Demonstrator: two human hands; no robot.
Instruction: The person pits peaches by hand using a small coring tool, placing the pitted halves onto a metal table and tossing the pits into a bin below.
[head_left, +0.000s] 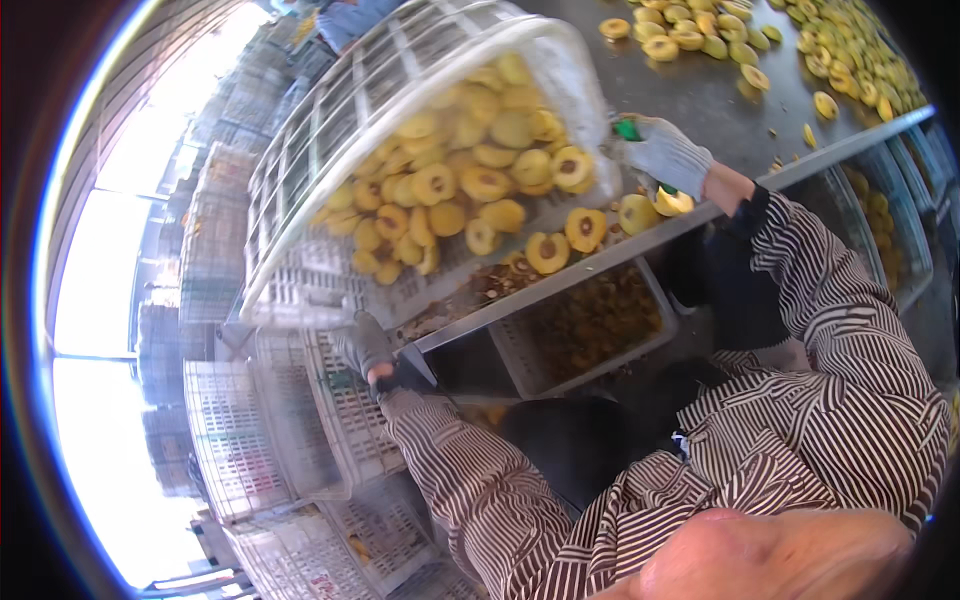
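A large white plastic crate (435, 79) lies tipped on its side over the metal worktable (675, 105), its mouth towards me. Halved yellow fruits, seemingly peaches (487, 184), fill its lower side and spill onto the tabletop near the front edge. Several halves show brown hollows or pits in their middles. My right hand (667, 154), in a light knitted glove with green on a fingertip, grips the crate's right end. At the lower left corner my gloved left hand (367, 345) holds the crate; it is blurred and its fingers are partly hidden.
More fruit halves (690, 30) and a big heap (862, 56) lie farther right on the table. Below the edge sits a crate of brownish pieces (600, 337). White crates (232, 427) stand at left, with taller stacks behind. A person in blue (352, 22) is beyond the crate.
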